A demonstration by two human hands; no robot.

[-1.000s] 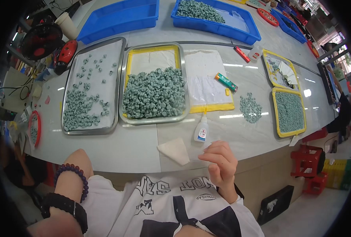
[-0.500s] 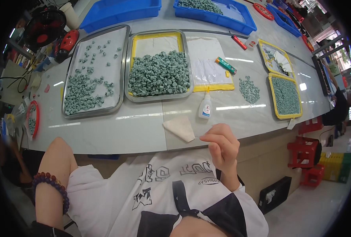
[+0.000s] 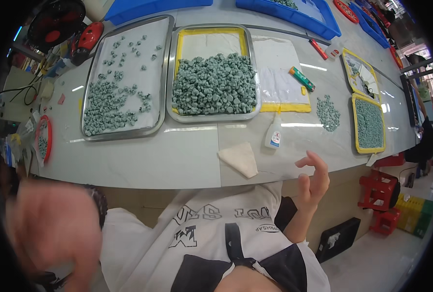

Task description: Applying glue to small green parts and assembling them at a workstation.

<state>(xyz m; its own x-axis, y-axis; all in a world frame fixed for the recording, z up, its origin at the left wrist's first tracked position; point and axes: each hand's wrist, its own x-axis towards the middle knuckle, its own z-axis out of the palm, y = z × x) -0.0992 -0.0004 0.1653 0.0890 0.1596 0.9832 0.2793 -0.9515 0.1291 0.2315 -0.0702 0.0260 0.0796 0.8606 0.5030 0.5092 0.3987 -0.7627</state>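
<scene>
Right hand (image 3: 315, 179) spread, white bottle (image 3: 273, 135) beyond it; left hand (image 3: 55, 226) too blurred to tell.

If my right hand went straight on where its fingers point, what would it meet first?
Probably the beige sheet, lying to the left of your right hand, though depth is hard to judge.

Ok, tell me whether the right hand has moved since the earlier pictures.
Yes: the right hand has moved rightward, farther from the cloth lying on the table.

Cloth (image 3: 239, 159) lies before and left of bottle (image 3: 274, 135).
</scene>
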